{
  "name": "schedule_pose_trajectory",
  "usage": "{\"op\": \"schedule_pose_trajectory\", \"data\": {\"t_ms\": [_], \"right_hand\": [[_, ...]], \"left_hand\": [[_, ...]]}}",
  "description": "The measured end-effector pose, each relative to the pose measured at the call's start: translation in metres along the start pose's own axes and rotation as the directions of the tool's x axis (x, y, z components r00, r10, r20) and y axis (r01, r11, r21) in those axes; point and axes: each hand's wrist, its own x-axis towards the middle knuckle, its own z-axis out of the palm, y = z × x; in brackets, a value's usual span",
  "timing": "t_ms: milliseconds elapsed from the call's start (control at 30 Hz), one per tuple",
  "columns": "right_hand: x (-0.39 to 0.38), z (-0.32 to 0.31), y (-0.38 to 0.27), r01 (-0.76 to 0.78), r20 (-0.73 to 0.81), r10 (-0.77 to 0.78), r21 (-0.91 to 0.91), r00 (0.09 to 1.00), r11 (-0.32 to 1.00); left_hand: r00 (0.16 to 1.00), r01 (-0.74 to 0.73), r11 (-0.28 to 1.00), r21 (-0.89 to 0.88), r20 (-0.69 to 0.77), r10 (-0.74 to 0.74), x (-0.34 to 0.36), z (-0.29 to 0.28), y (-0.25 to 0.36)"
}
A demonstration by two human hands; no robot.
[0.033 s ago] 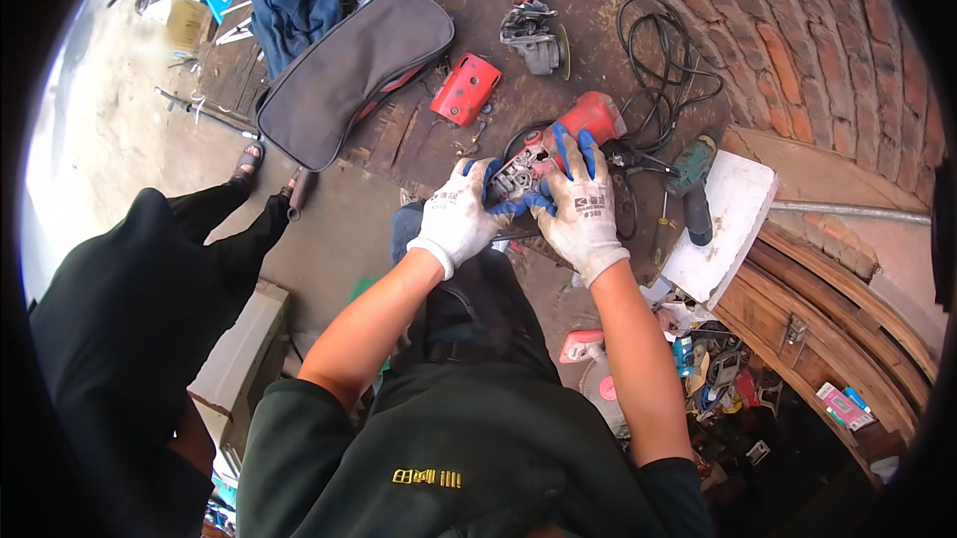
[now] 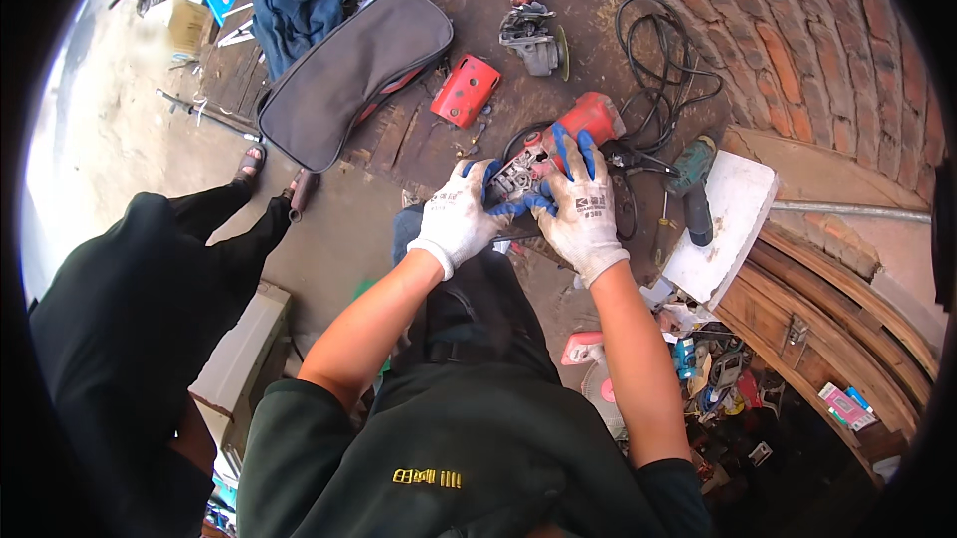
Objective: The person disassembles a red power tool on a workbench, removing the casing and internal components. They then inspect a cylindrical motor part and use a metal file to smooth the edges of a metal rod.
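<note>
A power tool with a red housing lies on the brown worktop in front of me, its near-left end opened to bare grey metal parts. My left hand, in a white glove with blue fingertips, closes on that exposed end. My right hand, gloved alike, curls its fingers over the tool's right side, beside the red housing. Both thumbs meet near its close edge; what lies under the fingertips is hidden. Beyond, an angle grinder head with its copper armature attached lies apart from a loose red cover.
A grey tool bag and blue cloth lie at the left. Black cable coils near the brick wall. A green drill rests against a white slab. Another person stands at the left.
</note>
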Motion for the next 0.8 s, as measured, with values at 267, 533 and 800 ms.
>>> {"op": "schedule_pose_trajectory", "data": {"t_ms": [267, 533, 800], "right_hand": [[0.000, -0.004, -0.020, -0.064, 0.063, 0.072, -0.125, 0.995, 0.990], [-0.035, -0.019, 0.002, -0.087, -0.232, 0.109, 0.104, 0.967, 0.991], [-0.163, 0.029, 0.132, -0.817, -0.249, 0.817, 0.134, 0.520, 0.560]], "left_hand": [[1.000, -0.010, 0.998, 0.061, 0.006, 0.009, -0.004, 0.000, 0.005], [0.993, -0.072, 0.987, 0.146, 0.099, 0.058, 0.007, -0.003, -0.001], [0.999, -0.045, 0.993, 0.114, 0.020, 0.043, 0.000, 0.004, 0.001]]}}
